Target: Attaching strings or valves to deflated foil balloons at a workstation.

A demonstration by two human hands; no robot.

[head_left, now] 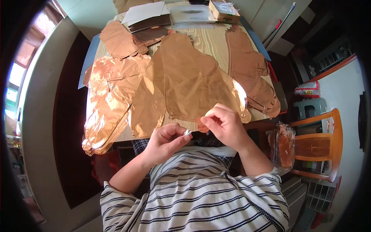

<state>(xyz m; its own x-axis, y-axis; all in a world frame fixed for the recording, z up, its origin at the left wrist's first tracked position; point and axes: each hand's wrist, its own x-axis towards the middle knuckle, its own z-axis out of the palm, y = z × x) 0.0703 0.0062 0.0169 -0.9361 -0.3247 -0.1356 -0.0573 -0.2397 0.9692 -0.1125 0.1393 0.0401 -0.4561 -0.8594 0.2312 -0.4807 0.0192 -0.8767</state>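
Observation:
My left hand point(167, 140) is closed just off the table's near edge, with a small shiny whitish piece point(188, 132) pinched between thumb and forefinger. Close by on the right, my right hand point(226, 127) has thumb and forefinger pressed together at a reddish copper foil tab point(202, 127). Beyond both hands lies a large flat copper-coloured foil sheet point(185, 81) with rounded outlines, like an uninflated foil balloon. A crinkled, brighter foil sheet point(112, 92) spreads to the left and hangs over the near edge.
Another flat foil sheet point(247, 65) lies along the table's right side. At the back are a stack of white-topped sheets point(145, 13) and a small cardboard box point(224, 13). A wooden chair point(317, 145) stands at the right, with a clear bag of copper foil point(284, 145) beside it.

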